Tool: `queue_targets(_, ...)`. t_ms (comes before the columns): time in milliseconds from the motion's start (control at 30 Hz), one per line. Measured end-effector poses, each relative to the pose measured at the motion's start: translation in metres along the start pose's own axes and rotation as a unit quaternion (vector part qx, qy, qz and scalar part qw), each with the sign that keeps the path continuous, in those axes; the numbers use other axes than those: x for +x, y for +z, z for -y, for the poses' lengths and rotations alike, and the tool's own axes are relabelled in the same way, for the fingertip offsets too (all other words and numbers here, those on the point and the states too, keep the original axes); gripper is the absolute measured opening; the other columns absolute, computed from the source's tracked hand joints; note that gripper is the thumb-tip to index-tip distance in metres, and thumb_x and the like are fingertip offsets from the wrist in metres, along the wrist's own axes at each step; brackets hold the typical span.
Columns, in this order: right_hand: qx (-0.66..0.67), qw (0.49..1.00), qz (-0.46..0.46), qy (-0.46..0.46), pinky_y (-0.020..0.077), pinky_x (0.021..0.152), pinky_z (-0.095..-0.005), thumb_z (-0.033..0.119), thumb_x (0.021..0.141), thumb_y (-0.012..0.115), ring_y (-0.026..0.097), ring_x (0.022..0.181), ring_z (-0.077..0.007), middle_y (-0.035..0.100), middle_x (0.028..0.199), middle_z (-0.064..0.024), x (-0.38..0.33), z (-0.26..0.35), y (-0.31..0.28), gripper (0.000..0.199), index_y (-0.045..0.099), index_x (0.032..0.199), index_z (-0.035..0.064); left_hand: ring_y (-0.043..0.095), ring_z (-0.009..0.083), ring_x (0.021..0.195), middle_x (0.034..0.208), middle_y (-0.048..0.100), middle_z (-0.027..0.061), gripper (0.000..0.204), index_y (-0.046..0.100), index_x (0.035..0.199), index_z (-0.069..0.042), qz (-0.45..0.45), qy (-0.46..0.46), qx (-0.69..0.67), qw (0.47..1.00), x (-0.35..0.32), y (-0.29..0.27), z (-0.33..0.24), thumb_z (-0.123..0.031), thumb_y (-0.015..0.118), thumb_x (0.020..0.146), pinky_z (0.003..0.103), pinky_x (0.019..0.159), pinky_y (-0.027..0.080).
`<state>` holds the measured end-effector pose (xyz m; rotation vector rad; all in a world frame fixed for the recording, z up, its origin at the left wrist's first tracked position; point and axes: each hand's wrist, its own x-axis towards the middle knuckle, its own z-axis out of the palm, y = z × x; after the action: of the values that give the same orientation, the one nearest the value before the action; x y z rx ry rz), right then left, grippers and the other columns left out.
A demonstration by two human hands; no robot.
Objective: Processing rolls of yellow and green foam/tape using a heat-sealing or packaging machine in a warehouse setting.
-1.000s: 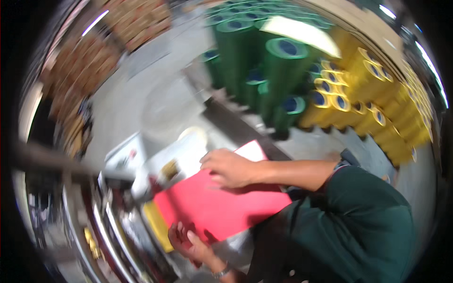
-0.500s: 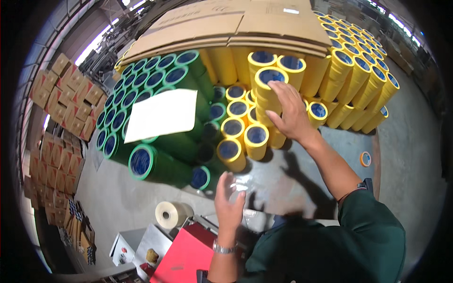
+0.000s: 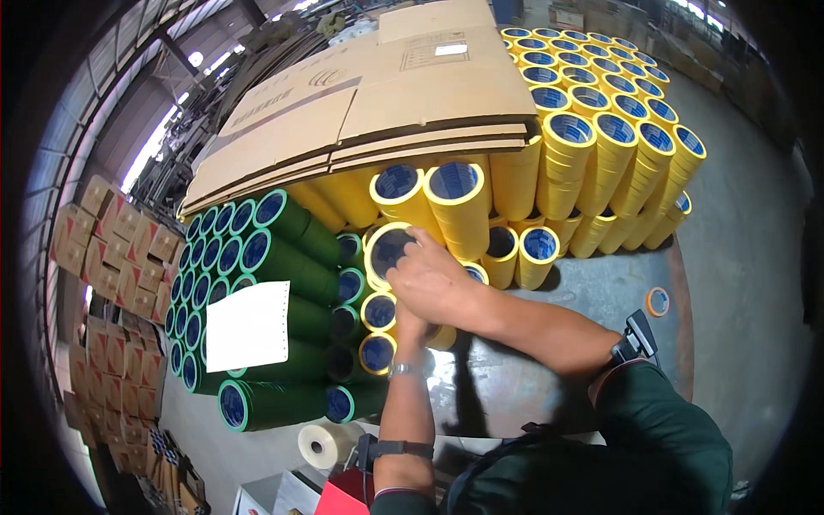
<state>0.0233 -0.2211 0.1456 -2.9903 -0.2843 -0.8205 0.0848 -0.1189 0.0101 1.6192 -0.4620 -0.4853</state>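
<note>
Yellow tape rolls with dark blue insides stand in columns on a metal table (image 3: 549, 365). My right hand (image 3: 433, 279) is closed at the right rim of one yellow tape stack (image 3: 371, 257), its fingers bent against the top. Just beneath it, my left hand (image 3: 412, 326) reaches up close to the same stack. The right hand and forearm cover most of its fingers. Shorter yellow stacks (image 3: 378, 354) stand nearer to me. To the left are green tape stacks (image 3: 313, 318), with a white sheet of paper (image 3: 247, 326) lying on them.
Flattened cardboard boxes (image 3: 429, 94) cover the far stacks. More yellow rolls (image 3: 571, 133) fill the table's right rear, and a single orange-rimmed roll (image 3: 657, 302) lies near its right edge. A clear film roll (image 3: 326, 445) and a red box (image 3: 343, 493) are at the lower left.
My left hand has risen to meet the right at the yellow stack. The right hand has closed at the stack's rim. The view has shifted, so the stacks appear further left and lower.
</note>
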Motion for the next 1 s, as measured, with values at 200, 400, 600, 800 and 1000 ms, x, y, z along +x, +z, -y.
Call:
queue_targets(200,0.088,0.992,-0.089,0.013,0.0360,0.112,-0.0482,0.018,0.074,0.068,0.060,0.085,-0.0238,0.057,0.072,-0.0043,-0.061,-0.009,-0.022,0.008,0.063,0.075,0.0117,0.058,0.0079,0.068,0.089,0.065,0.0029,0.039,0.049,0.130,-0.001,-0.102,-0.115,-0.278,0.948,0.001,-0.003,0.015,-0.005,0.058,0.093,0.022,0.057,0.048)
queue_targets(400,0.171,0.978,-0.107,0.057,0.0351,0.112,-0.0540,0.019,0.070,0.080,0.064,0.096,-0.0268,0.066,0.085,-0.0081,-0.105,0.000,-0.096,0.021,0.066,0.081,0.0076,0.048,0.0066,0.057,0.082,0.065,0.0022,0.034,0.060,0.124,0.005,-0.056,-0.074,-0.341,0.935,-0.062,-0.052,-0.026,-0.006,0.060,0.092,0.022,0.053,0.037)
queue_targets(600,0.385,0.916,-0.108,0.024,0.0313,0.113,-0.0527,0.021,0.077,0.071,0.065,0.101,-0.0319,0.070,0.102,-0.0143,-0.106,0.056,-0.116,0.031,0.070,0.100,0.0005,0.063,0.0127,0.096,0.114,0.067,0.0075,0.051,0.054,0.134,0.006,-0.152,0.057,-0.327,0.931,-0.224,-0.117,-0.066,-0.015,0.069,0.090,0.026,0.083,0.049)
queue_targets(800,0.653,0.750,0.047,0.093,0.0411,0.104,-0.0403,0.023,0.090,0.066,0.064,0.103,-0.0228,0.069,0.111,-0.0119,-0.100,0.196,-0.053,0.033,0.068,0.109,-0.0046,0.040,0.0323,0.140,0.151,0.039,0.0225,0.074,0.042,0.138,-0.007,-0.325,0.144,-0.279,0.892,-0.405,-0.189,-0.058,-0.029,0.083,0.080,0.045,0.117,0.032)
queue_targets(1000,0.775,0.580,0.246,0.052,0.0513,0.082,-0.0300,0.027,0.097,0.066,0.063,0.091,-0.0134,0.069,0.103,-0.0070,-0.096,0.374,0.000,0.037,0.063,0.118,-0.0039,0.036,0.0312,0.144,0.156,0.030,0.0225,0.102,0.016,0.155,-0.004,-0.488,0.090,-0.115,0.860,-0.591,-0.224,-0.031,-0.023,0.083,0.080,0.042,0.116,0.034)
